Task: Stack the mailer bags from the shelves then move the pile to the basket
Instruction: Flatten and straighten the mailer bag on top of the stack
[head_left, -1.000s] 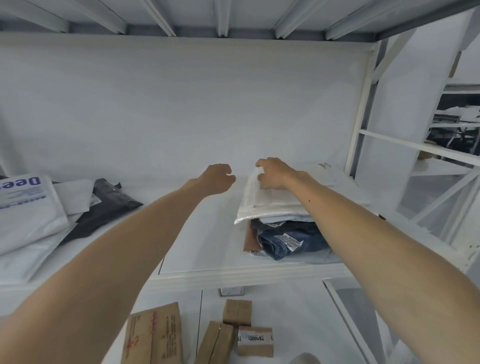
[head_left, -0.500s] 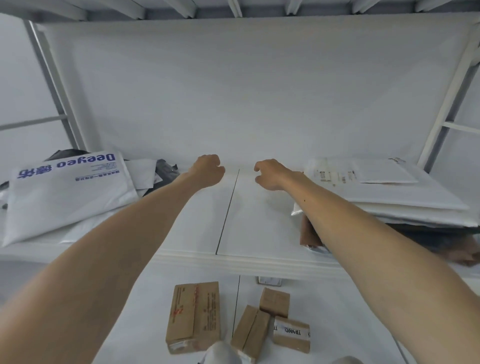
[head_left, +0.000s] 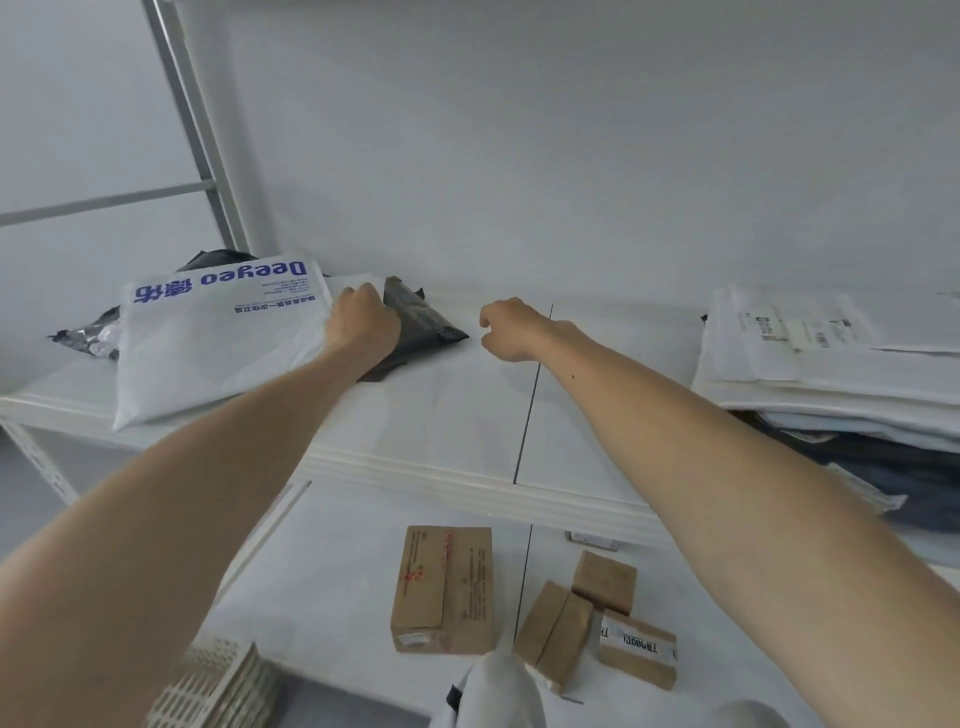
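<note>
A large white mailer bag with blue "Deeyeo" print (head_left: 208, 338) lies on the left of the white shelf (head_left: 467, 415), over black bags. My left hand (head_left: 361, 325) rests at its right edge, fingers curled down onto a black mailer bag (head_left: 421, 325) and a smaller white bag behind it; whether it grips them is unclear. My right hand (head_left: 511, 327) hovers loosely curled over the bare shelf just right of the black bag, holding nothing. A stack of white mailer bags (head_left: 810, 358) over darker ones sits at the shelf's right end.
On the lower shelf lie several brown cardboard boxes (head_left: 444, 587). A white perforated basket (head_left: 218, 686) shows at the bottom left edge. A grey upright post (head_left: 192, 130) stands at the shelf's left rear.
The view swung left. My right hand left the stack on the right. Both hands travelled left, and the left one now lies on the bags beside the Deeyeo mailer.
</note>
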